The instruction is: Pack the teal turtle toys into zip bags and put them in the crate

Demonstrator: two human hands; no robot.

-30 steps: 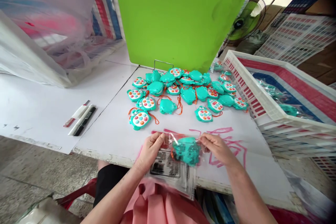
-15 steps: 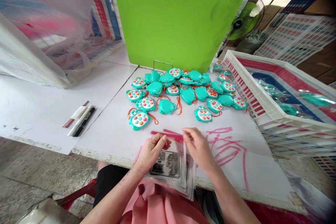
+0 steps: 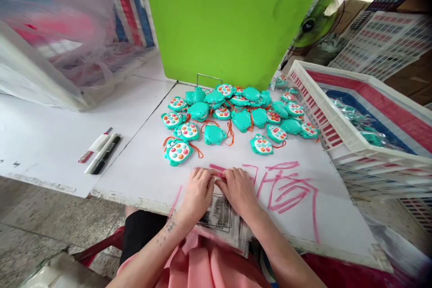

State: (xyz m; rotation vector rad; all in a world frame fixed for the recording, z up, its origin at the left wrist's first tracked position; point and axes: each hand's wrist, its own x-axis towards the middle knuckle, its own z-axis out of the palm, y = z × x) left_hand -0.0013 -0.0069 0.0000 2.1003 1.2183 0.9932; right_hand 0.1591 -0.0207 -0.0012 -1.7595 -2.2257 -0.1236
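A small stack of clear plastic bags with black printing lies at the table's front edge, partly hanging over it. My left hand is closed at the upper left of the top bag, its thumb and fingers on the bag's edge. Close beside it, my right hand pinches the same edge, fingers curled; the fingertips are partly hidden. Beyond the hands, several turquoise turtle-shaped toys with coloured buttons and orange cords lie in a loose pile, some face down. One toy sits apart at the front right of the pile.
A white plastic crate on the right holds bagged toys. Behind the pile stands a green board with a wire stand. Pens and a red-and-white cutter lie to the left. Pink scribbles mark the tabletop.
My right hand has moved left to meet my left hand at the bag's top edge. A bagged toy seen in the air above the crate is out of sight now.
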